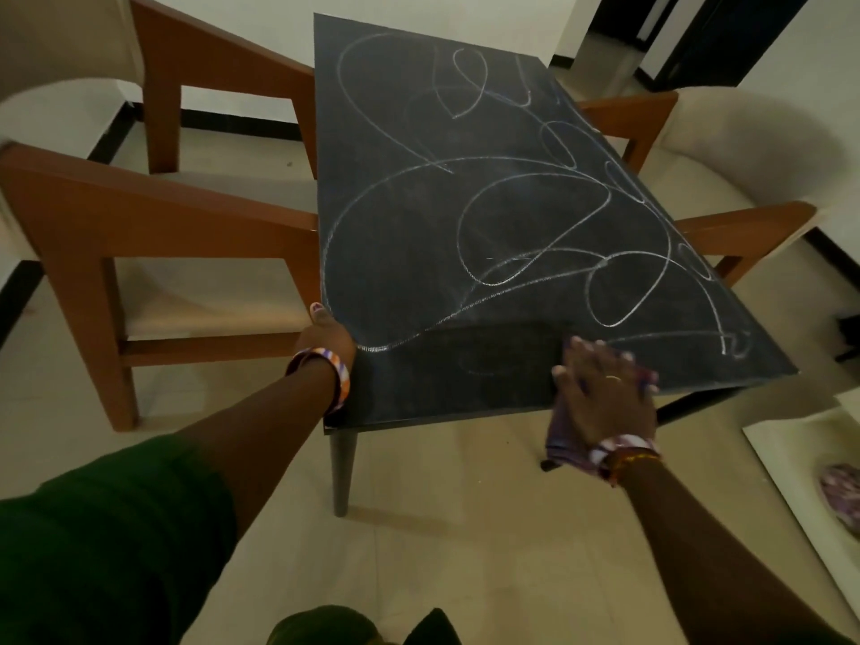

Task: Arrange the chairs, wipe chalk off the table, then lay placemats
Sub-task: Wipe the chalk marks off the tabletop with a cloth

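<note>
A dark table (465, 225) carries looping white chalk scribbles (535, 216) over most of its top. A darker, chalk-free patch (474, 351) lies at the near edge. My right hand (605, 393) presses flat with straight fingers on a purple cloth (565, 439) at the near right edge; part of the cloth hangs off the table. My left hand (328, 335) grips the table's near left edge, thumb on the rim. Two wooden chairs (139, 235) stand along the left side and two more (744, 225) along the right.
A pale low surface (791, 467) at the right holds a purple patterned item (842, 493). A dark doorway (726, 34) opens at the far right. The table's front left leg (342, 472) stands on a beige tiled floor (465, 528).
</note>
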Motion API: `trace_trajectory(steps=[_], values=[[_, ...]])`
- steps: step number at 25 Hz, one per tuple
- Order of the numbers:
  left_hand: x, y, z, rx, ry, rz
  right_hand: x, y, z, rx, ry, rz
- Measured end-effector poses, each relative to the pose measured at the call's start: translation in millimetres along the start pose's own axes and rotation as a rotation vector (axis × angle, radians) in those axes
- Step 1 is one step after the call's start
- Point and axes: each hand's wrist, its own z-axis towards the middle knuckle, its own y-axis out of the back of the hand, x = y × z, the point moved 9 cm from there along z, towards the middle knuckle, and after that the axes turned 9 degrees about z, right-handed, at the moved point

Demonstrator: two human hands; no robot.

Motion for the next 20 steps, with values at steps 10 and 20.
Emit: trace_trajectory(steps=[10,20], values=[[-0.2,-0.2,-0.4,0.004,-0.005,0.017,169.0,-9.1,-51.2,-0.051,0.308,0.173],[-1.8,2.2,-7.4,0.018,-0.032,0.036,0.5,-5.4,-1.8,0.109,-0.099,0.017]])
